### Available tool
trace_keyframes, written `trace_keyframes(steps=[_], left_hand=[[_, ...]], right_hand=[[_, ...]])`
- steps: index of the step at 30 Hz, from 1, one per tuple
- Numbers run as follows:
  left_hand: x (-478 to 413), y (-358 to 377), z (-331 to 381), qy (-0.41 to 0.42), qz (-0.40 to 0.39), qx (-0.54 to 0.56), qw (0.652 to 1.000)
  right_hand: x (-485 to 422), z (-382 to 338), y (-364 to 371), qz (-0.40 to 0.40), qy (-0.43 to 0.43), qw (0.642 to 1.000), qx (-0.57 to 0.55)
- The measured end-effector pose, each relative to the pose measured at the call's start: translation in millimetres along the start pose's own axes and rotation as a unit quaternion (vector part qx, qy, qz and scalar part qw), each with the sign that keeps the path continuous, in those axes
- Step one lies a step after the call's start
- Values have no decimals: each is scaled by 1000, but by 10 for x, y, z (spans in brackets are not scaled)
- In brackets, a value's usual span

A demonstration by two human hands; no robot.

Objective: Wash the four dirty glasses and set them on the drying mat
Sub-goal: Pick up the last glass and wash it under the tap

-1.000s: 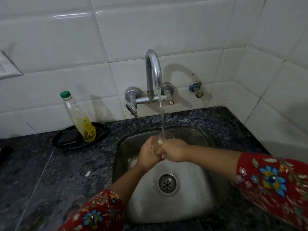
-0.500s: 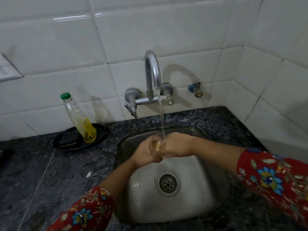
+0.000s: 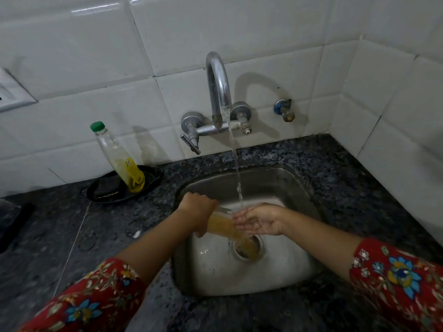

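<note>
Our left hand [image 3: 197, 208] grips the tipped glass [image 3: 221, 225] over the sink [image 3: 299, 188], brownish water pouring from it toward the drain [image 3: 247, 250]. Our right hand [image 3: 260, 222] lies open, fingers spread beside the glass mouth, under the stream from the tap [image 3: 217, 87]. On the tabletop [image 3: 347, 176] to the left, a green-capped bottle [image 3: 119, 159] leans in a black dish [image 3: 124, 185].
</note>
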State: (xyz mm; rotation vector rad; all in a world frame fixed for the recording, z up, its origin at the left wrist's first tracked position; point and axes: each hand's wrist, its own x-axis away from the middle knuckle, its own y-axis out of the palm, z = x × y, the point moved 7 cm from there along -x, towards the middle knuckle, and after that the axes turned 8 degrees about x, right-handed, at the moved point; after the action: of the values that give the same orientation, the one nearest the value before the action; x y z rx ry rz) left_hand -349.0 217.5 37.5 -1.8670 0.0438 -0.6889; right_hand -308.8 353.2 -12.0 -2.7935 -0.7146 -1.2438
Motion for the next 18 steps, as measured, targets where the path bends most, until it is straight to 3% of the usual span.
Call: trace_keyframes(steps=[4,6,9,11,12,14,16,18], left_hand=[[-27,-36,43,-5,2,-39,999],[-63,-64,-3,-1,2,9,1000],[-181,-13,-125,3,33,213,976],[-257,67,-185,5,64,382,922],[-285,92,-170,22,72,452,889],[-330,113,-72,74,77,566,817],[-369,91,71,107,77,620,774],[-446,76,171,111,71,636,760]], right_hand=[[-49,79,-100,33,12,993,-116],[-23,8,-106,49,-11,994,-95],[57,-279,-76,91,-134,986,47],[157,-517,13,92,-245,929,262],[215,-612,79,82,-290,860,412],[281,-677,236,33,-352,646,677],[250,-662,278,-17,-365,426,827],[193,-693,236,-34,-331,239,912]])
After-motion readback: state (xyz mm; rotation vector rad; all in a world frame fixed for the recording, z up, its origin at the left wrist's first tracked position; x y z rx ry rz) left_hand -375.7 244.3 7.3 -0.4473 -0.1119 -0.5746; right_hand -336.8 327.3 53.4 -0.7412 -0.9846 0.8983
